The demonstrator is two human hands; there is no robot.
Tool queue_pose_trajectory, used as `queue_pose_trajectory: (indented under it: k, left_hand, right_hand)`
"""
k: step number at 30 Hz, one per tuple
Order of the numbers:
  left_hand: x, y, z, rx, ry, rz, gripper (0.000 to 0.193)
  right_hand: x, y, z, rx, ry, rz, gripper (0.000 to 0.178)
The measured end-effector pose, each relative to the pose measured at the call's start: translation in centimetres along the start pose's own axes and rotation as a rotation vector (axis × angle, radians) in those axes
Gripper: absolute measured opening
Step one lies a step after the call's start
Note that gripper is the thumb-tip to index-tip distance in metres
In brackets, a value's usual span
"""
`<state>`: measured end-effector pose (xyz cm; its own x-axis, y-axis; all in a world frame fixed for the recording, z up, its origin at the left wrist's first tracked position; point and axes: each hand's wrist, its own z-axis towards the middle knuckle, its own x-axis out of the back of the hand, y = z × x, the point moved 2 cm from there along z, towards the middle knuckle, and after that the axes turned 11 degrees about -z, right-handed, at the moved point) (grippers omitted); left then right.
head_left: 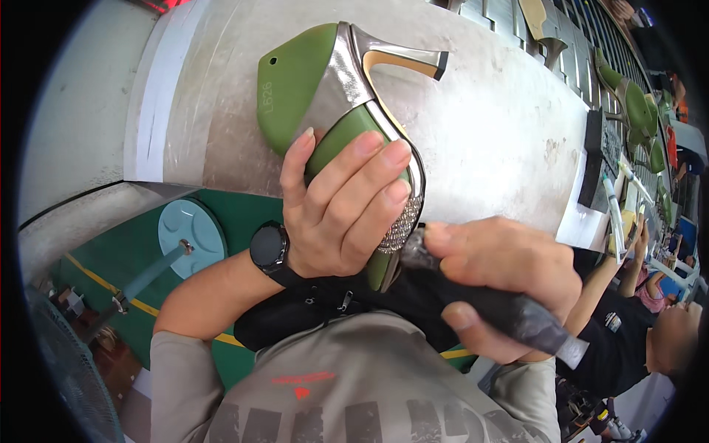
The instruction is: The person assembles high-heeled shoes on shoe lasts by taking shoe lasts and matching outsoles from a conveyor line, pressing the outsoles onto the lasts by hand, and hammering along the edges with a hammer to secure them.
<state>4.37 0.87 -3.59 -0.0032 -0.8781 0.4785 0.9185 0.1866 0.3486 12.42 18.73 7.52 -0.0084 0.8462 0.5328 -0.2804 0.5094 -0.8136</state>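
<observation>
A metallic grey high-heeled shoe (353, 70) sits on a green shoe last (295, 88). It lies on its side, with the heel toward the far side and the toe toward me. My left hand (332, 214) is closed around the forepart, fingers across the green last beside a rhinestone band (405, 225). In my right hand (517, 262) is a dark hand tool (509, 314) with a thick wrapped handle and a pale butt end. The tool's head meets the shoe's sole edge near the toe, just by the band; its working tip is hidden.
A worn pale worktable (502, 125) spreads under the shoe. More green lasts (635, 107) stand on a rack at the right, near a person in a dark shirt (613, 332). A fan (70, 369) and a round light-blue base (193, 236) are at the left.
</observation>
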Motion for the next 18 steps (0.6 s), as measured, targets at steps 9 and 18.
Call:
queue_pose_trajectory:
  k: [9,18]
  left_hand:
    - [0.9,-0.8,-0.1,-0.065,-0.175,-0.016,0.075]
    - [-0.1,-0.8,-0.7,-0.028,-0.001,-0.026,0.030]
  right_hand:
    - [-4.5,-0.6,-5.4,-0.108,0.079,0.091,0.030]
    - [-1.5,1.9,-2.4,-0.235,0.279,0.373,0.034]
